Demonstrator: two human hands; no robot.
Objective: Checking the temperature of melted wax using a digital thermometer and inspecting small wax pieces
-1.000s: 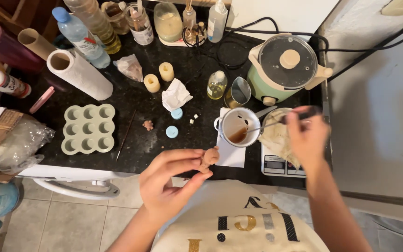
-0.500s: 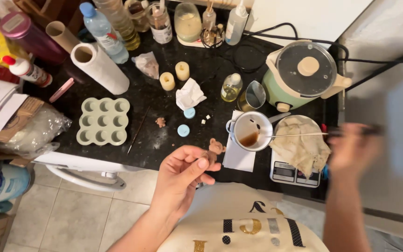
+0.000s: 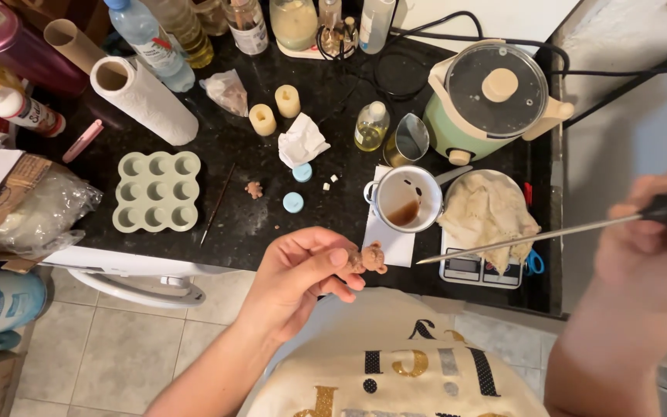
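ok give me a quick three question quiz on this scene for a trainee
1. True or false: the left hand pinches a small brown bear figure in its fingertips.
2. What does the right hand hold? A) a spoon B) a thin metal rod with a dark handle C) a brush
3. Fill in: the metal cup with brown liquid stands on a white ____.

Key:
1. True.
2. B, the rod, its tip pointing toward the bear.
3. Paper, beside the scale with a cloth on it.
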